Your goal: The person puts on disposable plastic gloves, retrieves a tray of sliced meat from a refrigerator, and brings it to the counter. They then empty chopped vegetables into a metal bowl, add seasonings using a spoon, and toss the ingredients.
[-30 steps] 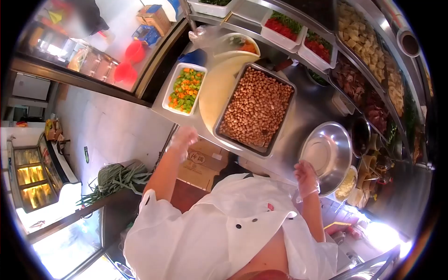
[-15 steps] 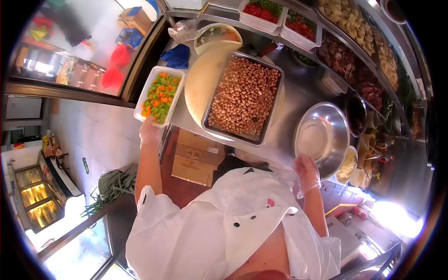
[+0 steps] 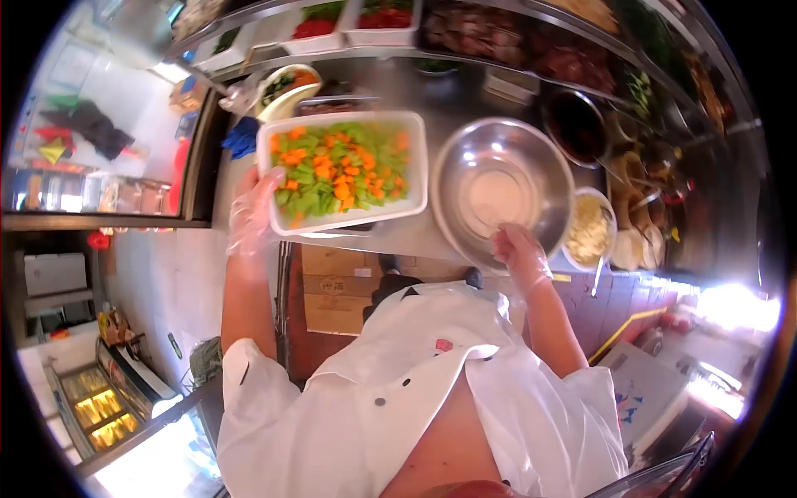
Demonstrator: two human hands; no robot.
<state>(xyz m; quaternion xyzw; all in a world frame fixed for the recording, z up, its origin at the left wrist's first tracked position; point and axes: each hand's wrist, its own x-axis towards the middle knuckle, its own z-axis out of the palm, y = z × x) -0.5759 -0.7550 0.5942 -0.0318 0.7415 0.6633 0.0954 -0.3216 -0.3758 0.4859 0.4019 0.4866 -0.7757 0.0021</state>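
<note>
My left hand point(image 3: 254, 212), in a clear plastic glove, grips the left end of a white rectangular tray point(image 3: 419, 178). Chopped green pieces and orange cubes point(image 3: 340, 170) lie in the tray, which is raised over the counter and hides most of what is beneath it. To its right is a wide steel bowl point(image 3: 502, 187) with no food visible inside. My right hand point(image 3: 519, 253), gloved too, has its fingers closed on the bowl's near rim.
A white bowl of pale chopped food point(image 3: 589, 231) with a spoon and a dark-filled pot point(image 3: 574, 124) stand at the right. Food trays point(image 3: 380, 37) line the back shelf. A blue cloth point(image 3: 241, 139) lies at the counter's left. Cardboard boxes point(image 3: 332, 286) are below.
My left hand has taken hold of the vegetable tray, lifted it and moved it right, over the peanut pan. My right hand stays at the steel bowl's rim. The view has turned.
</note>
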